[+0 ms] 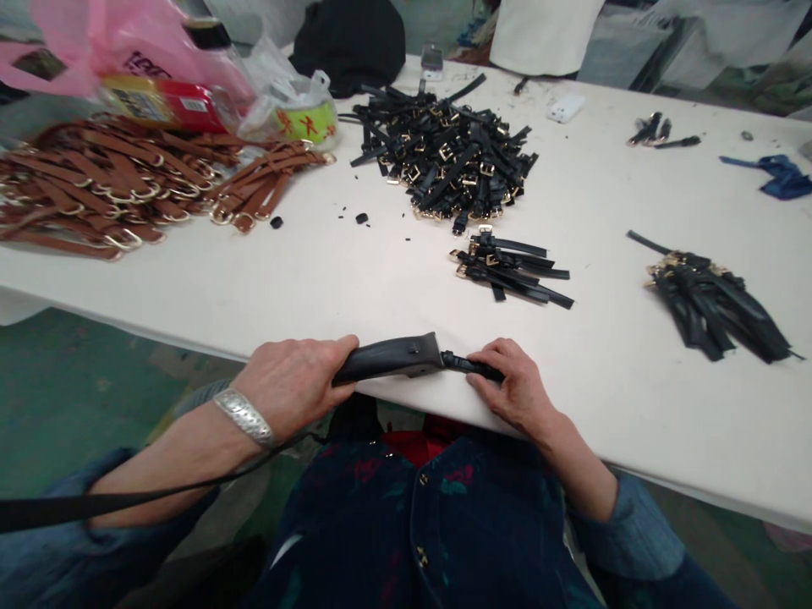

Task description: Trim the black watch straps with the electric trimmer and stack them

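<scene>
My left hand (295,381), with a silver bracelet at the wrist, is closed around a smooth black handle-shaped piece (393,356). This piece widens toward its right end and has a small dark stud on it; its exact kind is unclear. My right hand (511,385) pinches a short black strap (462,363) between thumb and fingers. The strap's left end meets the wide end of the black piece at the table's front edge. Beyond the hands lies a small group of black buckle straps (517,269), with gold buckles toward the left.
A large heap of black buckle straps (444,156) lies behind, and a bundle of black straps (716,304) at right. Brown straps with metal rings (95,182) cover the left side, before a pink bag (152,42). A blue scrap (783,178) is far right. The white table (304,279) ends at my body.
</scene>
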